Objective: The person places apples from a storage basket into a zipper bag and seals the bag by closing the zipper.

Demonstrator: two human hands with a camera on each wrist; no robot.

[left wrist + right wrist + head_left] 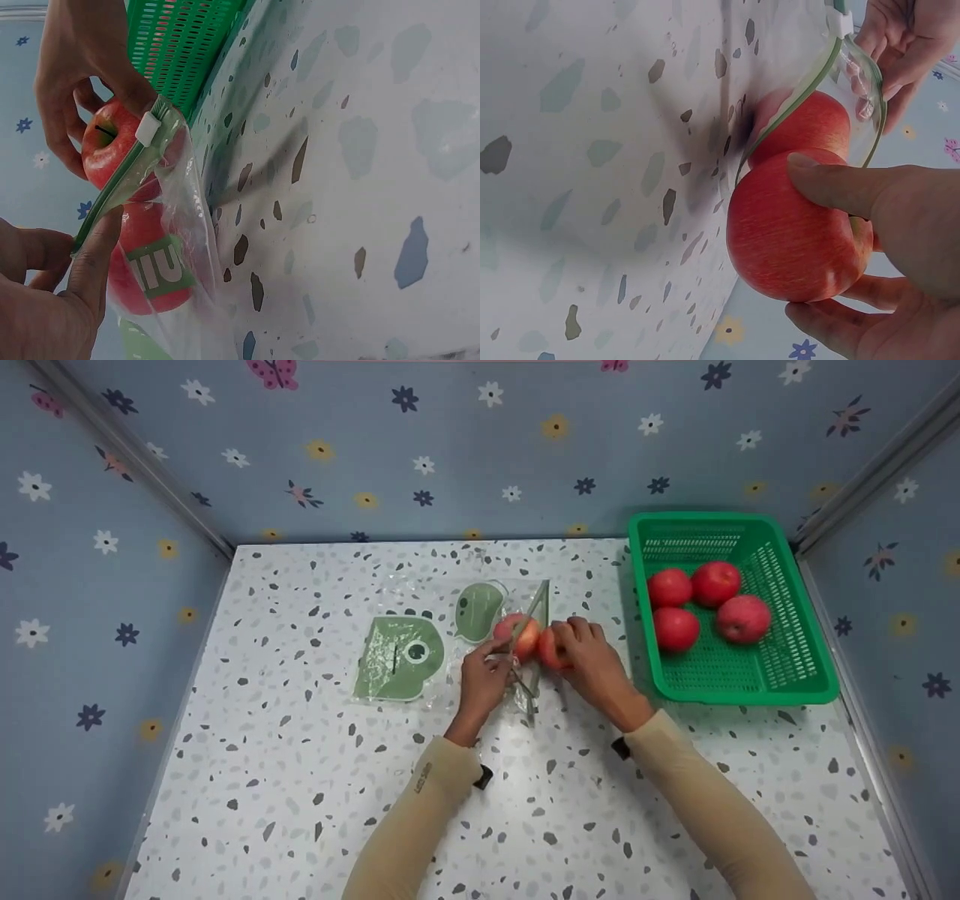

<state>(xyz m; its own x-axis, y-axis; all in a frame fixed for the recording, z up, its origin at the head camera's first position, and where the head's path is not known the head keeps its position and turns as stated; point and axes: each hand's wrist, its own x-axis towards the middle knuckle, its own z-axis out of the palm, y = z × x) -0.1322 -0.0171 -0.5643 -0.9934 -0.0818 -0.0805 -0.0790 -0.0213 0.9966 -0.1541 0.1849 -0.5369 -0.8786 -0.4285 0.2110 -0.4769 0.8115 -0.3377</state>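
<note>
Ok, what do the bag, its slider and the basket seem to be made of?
Bag: thin, clear, glossy plastic film, by the look of it; it wrinkles, catches light and shows an apple inside.
Slider: probably hard plastic, white and smooth, with a solid block shape.
Basket: likely moulded plastic, fairly smooth, given its even green colour and regular slots.

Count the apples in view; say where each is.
6: four apples in the green basket, one apple inside the clear zip bag, one apple in the right hand at the bag's mouth.
</note>
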